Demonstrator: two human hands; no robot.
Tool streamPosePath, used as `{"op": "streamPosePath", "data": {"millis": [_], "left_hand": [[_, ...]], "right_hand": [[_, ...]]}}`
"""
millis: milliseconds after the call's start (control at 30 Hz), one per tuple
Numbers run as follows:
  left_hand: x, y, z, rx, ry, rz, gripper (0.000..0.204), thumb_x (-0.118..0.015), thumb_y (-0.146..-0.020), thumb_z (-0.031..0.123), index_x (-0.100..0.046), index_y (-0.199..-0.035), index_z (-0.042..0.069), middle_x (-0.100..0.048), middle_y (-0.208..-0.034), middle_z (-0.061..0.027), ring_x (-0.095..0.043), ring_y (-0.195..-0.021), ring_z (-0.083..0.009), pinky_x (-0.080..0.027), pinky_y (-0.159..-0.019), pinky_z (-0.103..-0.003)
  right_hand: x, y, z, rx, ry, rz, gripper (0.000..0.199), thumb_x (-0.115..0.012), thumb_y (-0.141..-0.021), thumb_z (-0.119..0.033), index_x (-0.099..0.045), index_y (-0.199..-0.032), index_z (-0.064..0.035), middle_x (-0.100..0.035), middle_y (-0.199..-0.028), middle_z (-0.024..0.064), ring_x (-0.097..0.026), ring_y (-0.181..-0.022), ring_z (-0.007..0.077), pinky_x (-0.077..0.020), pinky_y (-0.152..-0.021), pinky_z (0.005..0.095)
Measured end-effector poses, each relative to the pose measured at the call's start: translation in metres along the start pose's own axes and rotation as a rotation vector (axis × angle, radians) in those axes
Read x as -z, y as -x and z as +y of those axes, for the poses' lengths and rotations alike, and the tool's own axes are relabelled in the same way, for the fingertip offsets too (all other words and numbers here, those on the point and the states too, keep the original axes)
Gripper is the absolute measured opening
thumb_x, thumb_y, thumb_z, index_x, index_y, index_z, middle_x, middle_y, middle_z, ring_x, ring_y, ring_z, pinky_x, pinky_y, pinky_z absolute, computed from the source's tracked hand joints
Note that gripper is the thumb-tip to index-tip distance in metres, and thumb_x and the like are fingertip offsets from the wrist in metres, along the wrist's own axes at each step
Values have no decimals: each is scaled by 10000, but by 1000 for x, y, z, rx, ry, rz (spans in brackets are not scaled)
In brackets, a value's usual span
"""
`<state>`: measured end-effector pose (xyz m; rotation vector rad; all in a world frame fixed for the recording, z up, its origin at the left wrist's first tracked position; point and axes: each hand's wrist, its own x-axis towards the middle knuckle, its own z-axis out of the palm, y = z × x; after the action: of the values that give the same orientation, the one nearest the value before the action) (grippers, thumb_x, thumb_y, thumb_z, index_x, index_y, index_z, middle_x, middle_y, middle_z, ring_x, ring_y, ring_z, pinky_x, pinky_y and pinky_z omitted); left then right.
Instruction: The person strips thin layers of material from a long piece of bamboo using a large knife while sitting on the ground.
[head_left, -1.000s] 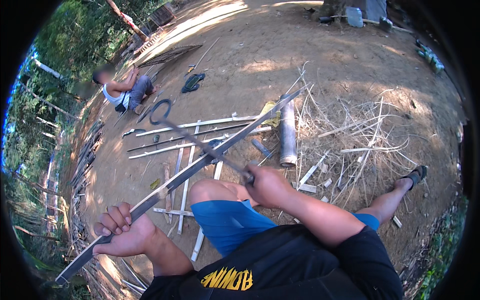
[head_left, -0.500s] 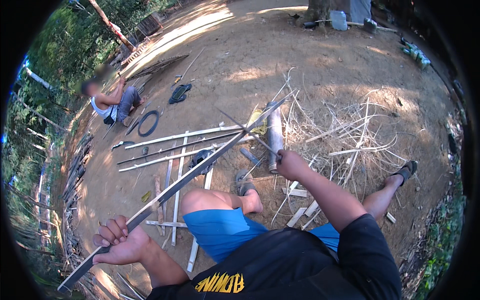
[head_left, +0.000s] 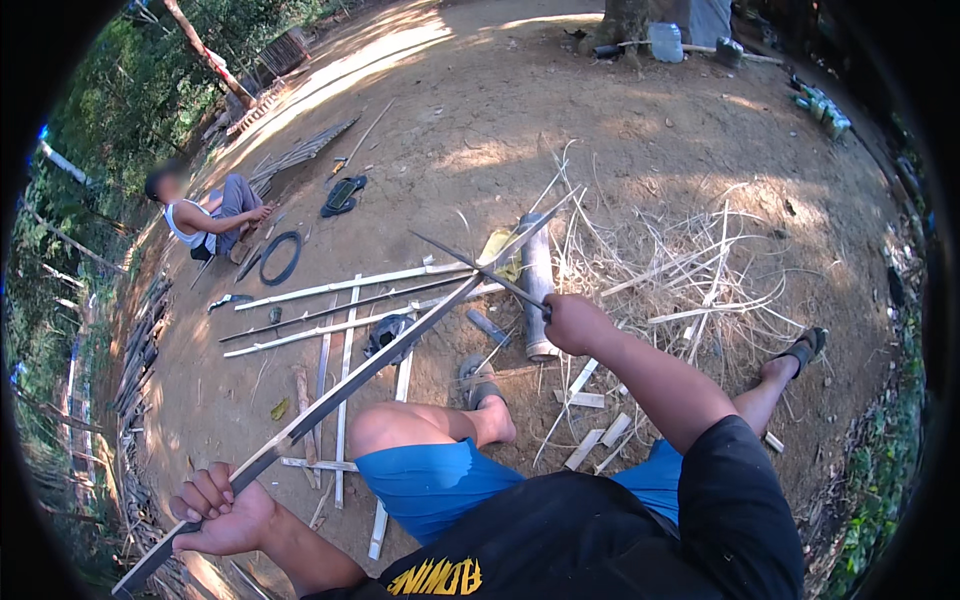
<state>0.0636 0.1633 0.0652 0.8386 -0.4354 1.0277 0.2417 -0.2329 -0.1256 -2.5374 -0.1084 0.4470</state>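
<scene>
My left hand (head_left: 222, 510) is closed around the near end of a long split bamboo strip (head_left: 350, 385), which slants up and away to the right. Toward its far end the strip looks split or forked. In my right hand (head_left: 578, 325) is a long thin-bladed knife (head_left: 445, 248), its handle mostly hidden by the fingers. The blade points left and crosses the strip near the far end; whether it cuts in or only rests there I cannot tell. Just beyond the right fist stands or lies a thick bamboo piece (head_left: 537, 290), with the strip's far end over it.
Thin bamboo shavings (head_left: 700, 270) lie heaped at right. Several bamboo slats (head_left: 350, 282), a dark cloth bundle (head_left: 388, 335), a black coil (head_left: 281, 258) and dark slippers (head_left: 343, 196) lie left of centre. Another person (head_left: 210, 215) sits at far left. A clear jug (head_left: 665, 42) stands by a tree.
The view has shifted slightly. My knife's tip has swung a little left and down across the strip; both hands keep their holds. The other person's raised arm has come down.
</scene>
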Motion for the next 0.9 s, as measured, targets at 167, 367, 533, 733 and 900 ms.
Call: {"op": "streamPosePath", "data": {"millis": [167,367,533,733,900], "left_hand": [[-3,-4,-1,29,22,-39,593,-532,-877,677,-398,-687,132,-266,-551,48,-249,-481,-71,-241,-477,-228],[-2,-6,2,-25,-73,42,579,-524,-887,662,-388,-682,137,-269,-550,44,-249,-480,-73,-244,-478,-227],[0,-16,-8,43,13,-39,615,-449,-899,705,-384,-682,134,-269,-550,42,-256,-481,-78,-251,-481,-228],[12,-21,-11,40,63,-76,610,-485,-880,704,-417,-700,125,-273,-563,48,-273,-491,-76,-260,-487,-234],[-3,-81,29,11,127,-187,630,-437,-911,692,-420,-717,93,-295,-579,27,-284,-494,-99,-280,-490,-252]], "right_hand": [[-1,-7,-1,50,26,-17,311,-572,-860,-182,-644,-1145,-82,-689,-1058,192,-668,-988,348,-528,-861,461],[13,-27,-4,30,6,3,343,-589,-833,-165,-649,-1162,-87,-690,-1065,193,-657,-1006,362,-522,-883,448],[-16,-77,75,-133,-83,87,335,-563,-892,-213,-647,-1195,-97,-688,-1100,178,-659,-1057,325,-521,-921,426],[9,-89,79,-290,35,80,336,-591,-866,-208,-677,-1158,-67,-667,-1198,168,-639,-1125,319,-526,-935,427],[-10,-55,76,-198,-93,161,337,-603,-831,-213,-667,-1111,-36,-681,-1088,222,-647,-1056,366,-522,-899,444]]}}
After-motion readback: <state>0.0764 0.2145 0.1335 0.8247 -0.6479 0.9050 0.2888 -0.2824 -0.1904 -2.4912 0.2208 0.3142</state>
